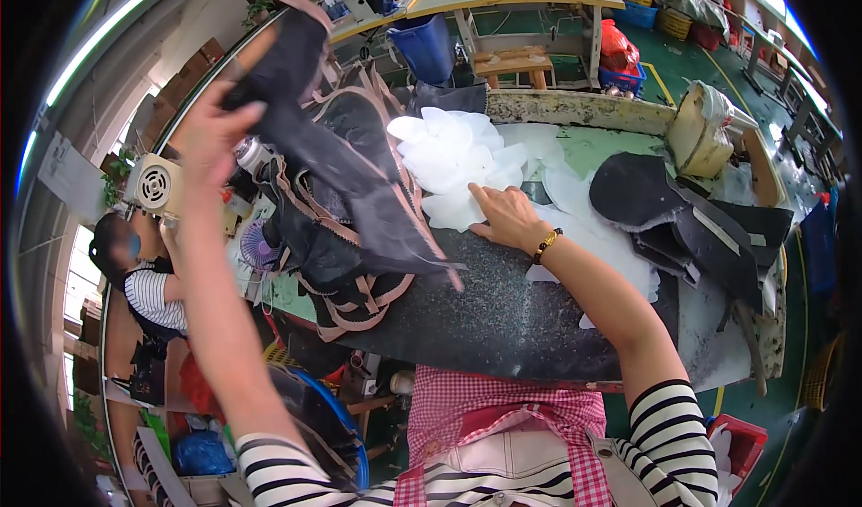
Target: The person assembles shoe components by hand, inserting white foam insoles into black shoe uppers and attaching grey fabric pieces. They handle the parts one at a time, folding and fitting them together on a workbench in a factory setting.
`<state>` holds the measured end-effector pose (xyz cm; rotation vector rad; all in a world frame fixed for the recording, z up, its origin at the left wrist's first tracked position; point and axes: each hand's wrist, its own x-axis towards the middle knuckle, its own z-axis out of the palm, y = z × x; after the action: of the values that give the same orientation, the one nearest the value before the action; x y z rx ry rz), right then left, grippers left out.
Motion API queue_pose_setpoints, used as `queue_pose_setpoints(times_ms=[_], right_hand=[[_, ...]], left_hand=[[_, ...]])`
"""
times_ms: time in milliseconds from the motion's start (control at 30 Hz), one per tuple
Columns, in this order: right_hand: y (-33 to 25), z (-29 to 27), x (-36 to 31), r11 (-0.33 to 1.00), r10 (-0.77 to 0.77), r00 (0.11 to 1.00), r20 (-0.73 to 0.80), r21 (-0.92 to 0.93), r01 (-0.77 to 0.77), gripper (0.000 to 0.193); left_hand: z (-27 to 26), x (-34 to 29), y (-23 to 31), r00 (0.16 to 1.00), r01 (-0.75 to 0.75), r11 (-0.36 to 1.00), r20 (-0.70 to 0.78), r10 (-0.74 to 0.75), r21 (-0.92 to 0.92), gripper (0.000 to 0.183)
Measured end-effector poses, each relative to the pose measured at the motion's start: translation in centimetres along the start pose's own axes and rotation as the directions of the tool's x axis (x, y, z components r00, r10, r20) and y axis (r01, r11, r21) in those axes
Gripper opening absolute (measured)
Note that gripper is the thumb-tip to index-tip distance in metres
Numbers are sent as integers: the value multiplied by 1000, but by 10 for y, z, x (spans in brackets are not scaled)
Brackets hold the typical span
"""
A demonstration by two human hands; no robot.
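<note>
My left hand (215, 134), raised at the left and blurred by motion, is closed on a dark fabric piece with pink trim (346, 161). This piece hangs down to the right, above a heap of similar black pieces with pink edging (337, 255). At the middle of the table, my right hand (512, 220) lies at the near edge of a pile of thin white rounded pieces (453, 161). Its index finger and thumb are apart, with the fingertips touching the white pieces. A beaded bracelet (546, 245) circles that wrist.
Black shaped pieces (664, 206) are stacked at the right of the worktable (467, 318). A small purple fan (259, 242) stands left of the heap. Another person (148, 278) is at the far left. A blue bin (422, 47) and wooden stool (514, 62) stand beyond.
</note>
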<state>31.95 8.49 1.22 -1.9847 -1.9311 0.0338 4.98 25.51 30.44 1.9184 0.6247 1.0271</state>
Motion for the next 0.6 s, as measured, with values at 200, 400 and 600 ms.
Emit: queue_pose_setpoints(times_ms=[200, 400, 600], right_hand=[[48, -37, -16, 933, 47, 949, -313, 353, 71, 44], [91, -116, -129, 898, 320, 945, 62, 297, -324, 28], [63, -87, -155, 969, 206, 976, 66, 125, -213, 40]], left_hand=[[-101, 17, 114, 996, 85, 981, -48, -78, 175, 38], [119, 24, 68, 727, -153, 906, 666, -167, 394, 12], [249, -64, -133, 494, -498, 803, 868, -46, 327, 22]])
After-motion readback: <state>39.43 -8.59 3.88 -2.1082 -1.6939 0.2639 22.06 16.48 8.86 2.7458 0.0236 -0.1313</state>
